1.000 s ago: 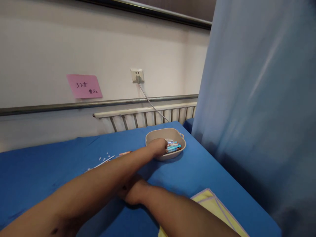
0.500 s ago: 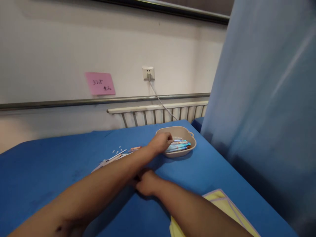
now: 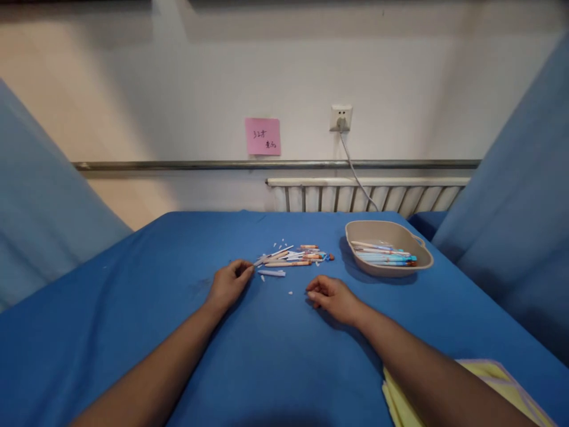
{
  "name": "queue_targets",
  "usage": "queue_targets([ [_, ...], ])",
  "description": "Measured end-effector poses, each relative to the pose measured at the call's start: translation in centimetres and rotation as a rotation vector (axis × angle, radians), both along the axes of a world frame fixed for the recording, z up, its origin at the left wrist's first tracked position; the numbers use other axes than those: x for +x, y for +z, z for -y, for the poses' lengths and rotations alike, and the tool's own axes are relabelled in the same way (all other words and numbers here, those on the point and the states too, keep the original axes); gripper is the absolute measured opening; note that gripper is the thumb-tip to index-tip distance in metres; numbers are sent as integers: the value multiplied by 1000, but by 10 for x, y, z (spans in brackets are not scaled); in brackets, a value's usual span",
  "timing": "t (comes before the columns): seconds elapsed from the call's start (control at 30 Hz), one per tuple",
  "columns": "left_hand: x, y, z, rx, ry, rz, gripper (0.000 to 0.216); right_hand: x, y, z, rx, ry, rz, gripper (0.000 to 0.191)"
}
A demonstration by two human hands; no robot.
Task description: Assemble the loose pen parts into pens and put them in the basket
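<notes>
My left hand rests on the blue table with its fingers curled, and their tips pinch the near end of a thin white stick. That stick belongs to a small pile of pens and pen parts just right of the hand. My right hand lies on the cloth below the pile with fingers curled in, and I see nothing in it. A beige bowl holding several pens stands to the right, beyond both hands.
A short white piece and tiny white bits lie between my hands. A yellow cloth sits at the near right corner. Blue curtains hang on both sides. On the wall are a pink note, a socket and a radiator.
My left hand left the bowl and came back to the pile's left end. My right hand slid out from under the left arm. The view swung left.
</notes>
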State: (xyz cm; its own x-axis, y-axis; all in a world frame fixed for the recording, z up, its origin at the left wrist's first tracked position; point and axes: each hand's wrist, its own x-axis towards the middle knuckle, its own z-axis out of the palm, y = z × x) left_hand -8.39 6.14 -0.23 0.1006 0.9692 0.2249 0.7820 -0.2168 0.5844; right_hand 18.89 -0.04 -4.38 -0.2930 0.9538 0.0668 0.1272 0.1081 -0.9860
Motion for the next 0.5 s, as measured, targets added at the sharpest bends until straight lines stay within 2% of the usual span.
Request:
queue_targets([
  [0.07, 2, 0, 0, 37, -72, -37, 30, 0, 1, 2, -13, 15, -11, 21],
  [0.17, 11, 3, 1, 118, -304, -128, 28, 1, 2, 5, -16, 18, -10, 23],
  [0.23, 14, 3, 2, 123, -411, -177, 28, 0, 2, 6, -17, 10, -7, 24],
  [0.5, 17, 1, 6, 79, -432, -226, 20, -2, 4, 6, -30, -13, 6, 28],
])
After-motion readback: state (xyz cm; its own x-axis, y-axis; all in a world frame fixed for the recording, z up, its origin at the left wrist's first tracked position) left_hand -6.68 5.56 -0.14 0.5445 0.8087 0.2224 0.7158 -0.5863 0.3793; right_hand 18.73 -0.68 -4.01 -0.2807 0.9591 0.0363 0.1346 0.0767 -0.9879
